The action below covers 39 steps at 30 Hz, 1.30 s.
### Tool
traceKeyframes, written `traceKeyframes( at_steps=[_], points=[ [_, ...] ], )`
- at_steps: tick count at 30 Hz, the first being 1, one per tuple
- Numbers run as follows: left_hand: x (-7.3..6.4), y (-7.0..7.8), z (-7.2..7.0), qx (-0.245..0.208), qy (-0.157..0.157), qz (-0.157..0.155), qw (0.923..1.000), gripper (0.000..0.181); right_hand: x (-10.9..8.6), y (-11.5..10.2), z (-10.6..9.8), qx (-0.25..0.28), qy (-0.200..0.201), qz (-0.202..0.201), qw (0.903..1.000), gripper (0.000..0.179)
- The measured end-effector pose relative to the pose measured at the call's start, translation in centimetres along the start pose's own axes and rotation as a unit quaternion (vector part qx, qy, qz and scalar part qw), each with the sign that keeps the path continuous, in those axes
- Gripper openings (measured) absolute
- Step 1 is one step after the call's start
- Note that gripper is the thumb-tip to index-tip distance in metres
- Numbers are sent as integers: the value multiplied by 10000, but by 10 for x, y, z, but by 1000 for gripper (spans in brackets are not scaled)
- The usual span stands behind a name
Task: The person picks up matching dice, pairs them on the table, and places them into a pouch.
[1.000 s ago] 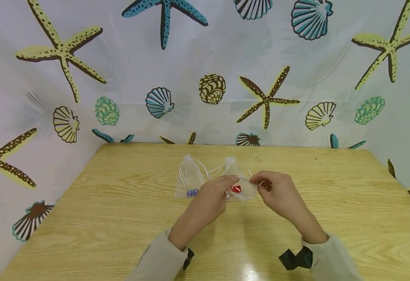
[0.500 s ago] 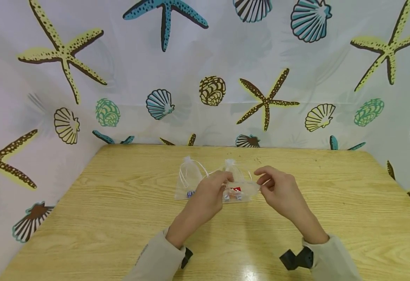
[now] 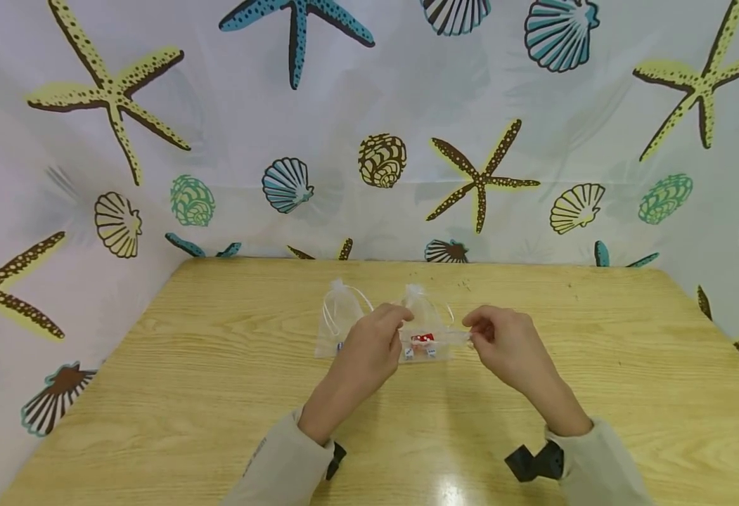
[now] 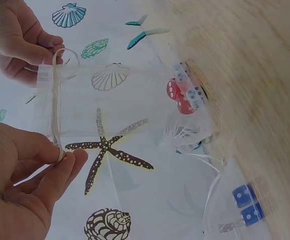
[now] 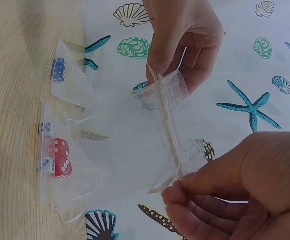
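Observation:
A sheer white drawstring pouch [image 5: 122, 135] hangs between my two hands with its mouth drawn out straight. Two red dice [image 4: 185, 104] lie at its bottom. My left hand [image 3: 363, 351] pinches one end of the pouch's corded top [image 4: 55, 110] between thumb and fingers. At the other end, my right hand [image 3: 511, 348] pinches the cord and fabric edge. Behind the held pouch, a second sheer pouch [image 3: 415, 299] lies on the table with white dice [image 3: 409, 353] in it, partly seen through the fabric.
Left of these, another sheer pouch [image 3: 337, 309] with blue dice [image 4: 247, 205] lies on the wooden table [image 3: 230, 365], partly covered by my left hand in the head view. A curtain [image 3: 344, 105] printed with shells and starfish stands behind the table.
My hands have drawn slightly apart, the left shifting a little to the left. The held pouch's top edge has gone from slack to stretched, and the white dice behind have come into view.

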State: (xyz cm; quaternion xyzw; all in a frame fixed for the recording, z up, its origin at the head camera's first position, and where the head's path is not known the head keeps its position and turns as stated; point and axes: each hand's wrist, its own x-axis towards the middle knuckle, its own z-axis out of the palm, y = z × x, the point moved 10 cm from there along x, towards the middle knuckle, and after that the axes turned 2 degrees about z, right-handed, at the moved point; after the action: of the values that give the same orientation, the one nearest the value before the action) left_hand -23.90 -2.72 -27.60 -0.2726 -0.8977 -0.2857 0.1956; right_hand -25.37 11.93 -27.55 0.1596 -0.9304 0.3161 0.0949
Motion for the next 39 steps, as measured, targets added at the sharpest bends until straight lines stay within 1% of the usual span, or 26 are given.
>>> traceKeyframes(
  at_steps=[4, 7, 11, 16, 21, 25, 28, 31, 34, 36, 39],
  points=[
    [0, -1, 0, 18, -28, -40, 10000, 27, -1, -3, 5, 18, -232, -168, 9996, 18],
    [1, 0, 0, 25, -45, -25, 10000, 27, -1, -4, 11, 45, -545, -210, 9983, 21],
    [1, 0, 1, -15, -79, -9, 10000, 26, -2, -2, 18, 80, -868, -98, 9961, 22],
    [0, -2, 4, 0, -153, -60, 9999, 26, -4, 0, 23, 70, -1030, -77, 9946, 25],
    [-2, -1, 6, 11, -290, -129, 9995, 26, -5, 0, 27, -41, -1043, -27, 9945, 25],
    [-3, -1, 7, 18, -351, -157, 9993, 27, -5, -1, 26, -174, -866, -93, 9960, 16],
    [-2, -1, 7, 83, -311, -118, 9994, 27, -5, -2, 22, -170, -743, -140, 9970, 11],
    [-2, 0, 4, 113, -232, -69, 9996, 27, -4, 1, 19, 39, -729, -39, 9973, 12],
    [-1, 0, 2, 90, -183, -71, 9998, 27, -4, 8, 20, 567, -911, 302, 9938, 14],
    [-1, 0, 1, 74, -192, -89, 9997, 27, -4, 14, 23, 1033, -1079, 602, 9869, 17],
    [-1, 0, 1, 79, -222, -106, 9997, 28, -5, 20, 28, 1649, -1254, 986, 9733, 18]
  ],
)
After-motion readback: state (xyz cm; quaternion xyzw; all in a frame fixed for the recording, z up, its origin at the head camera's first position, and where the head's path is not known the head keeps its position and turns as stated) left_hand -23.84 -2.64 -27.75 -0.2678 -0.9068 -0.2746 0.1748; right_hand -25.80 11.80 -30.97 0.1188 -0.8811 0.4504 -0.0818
